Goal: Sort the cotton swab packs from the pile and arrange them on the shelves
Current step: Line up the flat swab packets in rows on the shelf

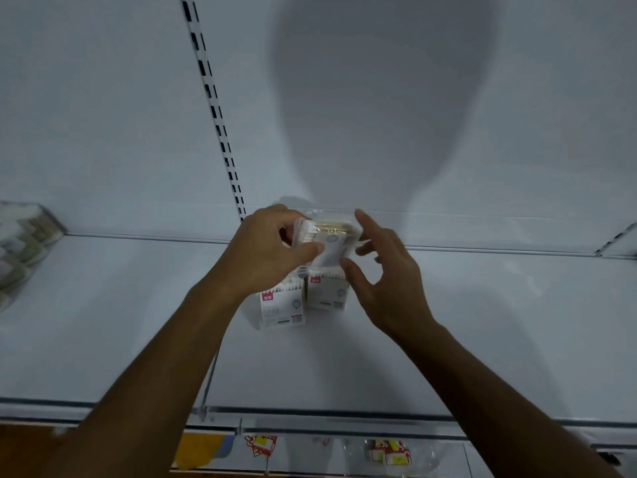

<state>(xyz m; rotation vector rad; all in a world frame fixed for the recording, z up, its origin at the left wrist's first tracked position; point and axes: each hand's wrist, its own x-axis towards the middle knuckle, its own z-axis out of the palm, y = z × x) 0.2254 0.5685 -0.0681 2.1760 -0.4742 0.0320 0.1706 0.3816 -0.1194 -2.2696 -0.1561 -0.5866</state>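
My left hand (265, 251) grips a clear cotton swab pack (331, 238) with a white label, held above the white shelf (465, 332) near its back wall. My right hand (382, 274) hovers beside the pack's right side, fingers spread and loosely bent, thumb close to its lower edge. Two more swab packs stand on the shelf just below: one at the left (282, 305) and one at the right (326, 291), each with a pink tag and white swab tips on top.
Packs with green-and-white contents (20, 243) sit at the shelf's far left. A slotted upright (213, 108) runs up the back wall. A clear divider (210, 384) stands near the front edge. The lower shelf holds red-and-yellow packets (389, 451) and an orange item (201, 450).
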